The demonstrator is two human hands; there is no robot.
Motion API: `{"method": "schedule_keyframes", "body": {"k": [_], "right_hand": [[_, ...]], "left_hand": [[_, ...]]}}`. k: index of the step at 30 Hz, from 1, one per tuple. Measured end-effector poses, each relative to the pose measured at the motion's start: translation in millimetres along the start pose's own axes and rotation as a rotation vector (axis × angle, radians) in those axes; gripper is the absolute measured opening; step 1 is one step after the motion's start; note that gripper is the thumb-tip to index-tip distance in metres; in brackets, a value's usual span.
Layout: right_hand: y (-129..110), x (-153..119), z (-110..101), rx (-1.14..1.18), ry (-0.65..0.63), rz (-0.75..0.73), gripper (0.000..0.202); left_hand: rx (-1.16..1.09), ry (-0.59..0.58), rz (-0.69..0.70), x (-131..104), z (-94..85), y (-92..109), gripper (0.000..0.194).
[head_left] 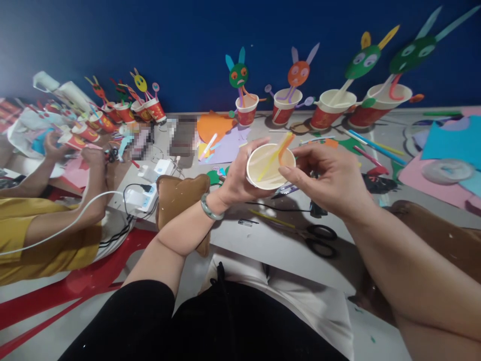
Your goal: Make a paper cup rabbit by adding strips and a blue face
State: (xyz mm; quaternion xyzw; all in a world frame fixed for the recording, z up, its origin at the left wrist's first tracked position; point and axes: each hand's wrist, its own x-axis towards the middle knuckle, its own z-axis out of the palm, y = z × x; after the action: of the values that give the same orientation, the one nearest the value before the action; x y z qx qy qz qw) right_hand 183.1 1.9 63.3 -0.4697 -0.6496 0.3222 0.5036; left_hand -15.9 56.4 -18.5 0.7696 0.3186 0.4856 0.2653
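Observation:
A paper cup point(266, 175) is tilted so that its open mouth faces me. My left hand point(240, 175) is wrapped round its left side and underside. Inside the cup a yellow strip point(267, 168) leans against the wall, and an orange strip point(286, 148) crosses the rim at the right. My right hand point(326, 175) is at the cup's right rim, its thumb and fingers closed on the orange strip. Below the cup, black-handled scissors point(321, 240) and a yellow pencil-like stick point(272, 218) lie on the table.
Several red cups with paper rabbit figures, one green-headed point(239, 75), stand along the blue wall. Orange paper point(214, 126), blue paper point(453, 148) and a tape roll point(449, 171) lie around. A power strip point(145, 198) is left; beyond it a person in yellow holds a cup.

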Motion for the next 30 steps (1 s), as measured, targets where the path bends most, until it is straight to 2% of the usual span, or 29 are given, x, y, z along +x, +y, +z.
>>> {"method": "schedule_keyframes", "body": {"k": [7, 10, 13, 16, 18, 22, 25, 30], "right_hand": [[-0.7, 2.5, -10.0, 0.010, 0.003, -0.018, 0.029], [-0.6, 3.2, -12.1, -0.053, 0.022, -0.072, 0.022], [-3.1, 2.5, -12.9, -0.159, 0.019, -0.208, 0.015], [-6.3, 0.3, -14.0, -0.264, 0.004, -0.331, 0.011], [-8.1, -1.6, -15.3, -0.332, 0.002, -0.384, 0.010], [-10.7, -5.2, -17.6, -0.474, 0.012, -0.414, 0.011], [-9.4, -6.3, -18.3, -0.540, -0.011, -0.417, 0.011], [-2.1, -5.3, -17.9, -0.563, -0.011, -0.544, 0.010]], "left_hand": [[-0.128, -0.003, 0.271, 4.9, 3.6, 4.0, 0.094], [-0.123, -0.073, 0.292, 4.8, 2.6, 10.4, 0.093], [-0.140, -0.105, 0.298, 3.0, -0.5, 15.0, 0.093], [-0.128, -0.136, 0.285, 2.7, -2.7, 14.6, 0.090], [-0.098, -0.136, 0.322, 3.8, -2.5, 11.5, 0.093], [-0.062, -0.092, 0.418, 4.7, 2.7, 3.5, 0.098], [-0.069, -0.089, 0.403, 2.3, 7.3, 0.5, 0.095], [-0.088, -0.132, 0.390, 2.0, 8.0, 3.1, 0.102]]}}
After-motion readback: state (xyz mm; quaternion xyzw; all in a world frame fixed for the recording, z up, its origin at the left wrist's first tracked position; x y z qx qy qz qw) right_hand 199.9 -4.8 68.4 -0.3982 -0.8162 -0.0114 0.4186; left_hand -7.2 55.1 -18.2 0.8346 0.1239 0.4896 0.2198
